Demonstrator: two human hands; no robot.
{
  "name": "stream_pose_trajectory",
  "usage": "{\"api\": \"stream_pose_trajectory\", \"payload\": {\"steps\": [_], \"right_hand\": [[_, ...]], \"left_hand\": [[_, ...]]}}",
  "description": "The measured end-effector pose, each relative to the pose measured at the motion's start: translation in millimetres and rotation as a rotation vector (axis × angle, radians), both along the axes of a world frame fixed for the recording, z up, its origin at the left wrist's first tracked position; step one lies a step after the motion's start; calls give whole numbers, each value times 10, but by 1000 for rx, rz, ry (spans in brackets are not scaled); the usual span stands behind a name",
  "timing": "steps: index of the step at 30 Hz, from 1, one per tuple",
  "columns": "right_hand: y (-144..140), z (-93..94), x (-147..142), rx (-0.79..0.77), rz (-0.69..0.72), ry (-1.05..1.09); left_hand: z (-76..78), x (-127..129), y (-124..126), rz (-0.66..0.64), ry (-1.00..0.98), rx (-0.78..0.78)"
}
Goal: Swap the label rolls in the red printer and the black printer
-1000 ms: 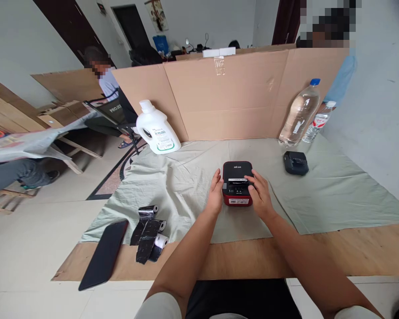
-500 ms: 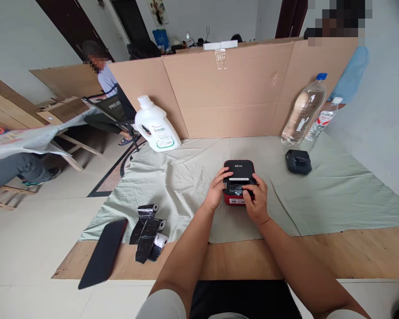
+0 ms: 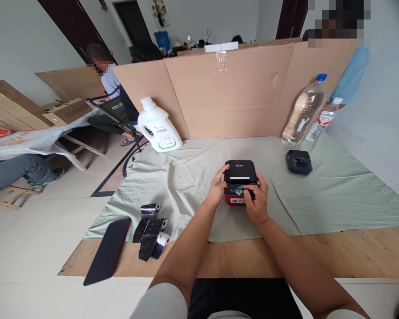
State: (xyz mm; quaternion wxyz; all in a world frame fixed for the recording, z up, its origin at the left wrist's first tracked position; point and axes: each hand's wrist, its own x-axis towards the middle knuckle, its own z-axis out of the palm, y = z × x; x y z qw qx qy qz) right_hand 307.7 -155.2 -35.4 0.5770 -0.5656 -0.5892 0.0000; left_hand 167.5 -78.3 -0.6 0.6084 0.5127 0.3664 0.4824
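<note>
One black phone [image 3: 108, 254] and three paper rolls [image 3: 151, 230] lay left of and nearer than the red printer [image 3: 239, 181]. The left hand [image 3: 217, 191] and right hand [image 3: 256, 201] gripped the printer, fingers curled on it. Two bottles [image 3: 304, 110] and one white jug [image 3: 158, 128] stood beyond.
</note>
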Motion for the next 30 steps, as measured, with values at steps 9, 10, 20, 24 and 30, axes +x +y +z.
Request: {"api": "stream_pose_trajectory", "payload": {"steps": [9, 10, 20, 24, 30], "right_hand": [[26, -25, 30, 38, 11, -47], [26, -20, 36, 47, 18, -50], [63, -80, 163, 123, 158, 64], [85, -115, 201, 118, 169, 62], [96, -154, 223, 117, 167, 50]], "left_hand": [[9, -15, 55, -49, 44, -38], [24, -18, 60, -52, 83, -28], [540, 296, 218, -152, 1308, 514], [660, 539, 347, -452, 1577, 420], [604, 626, 394, -418, 1588, 407]]}}
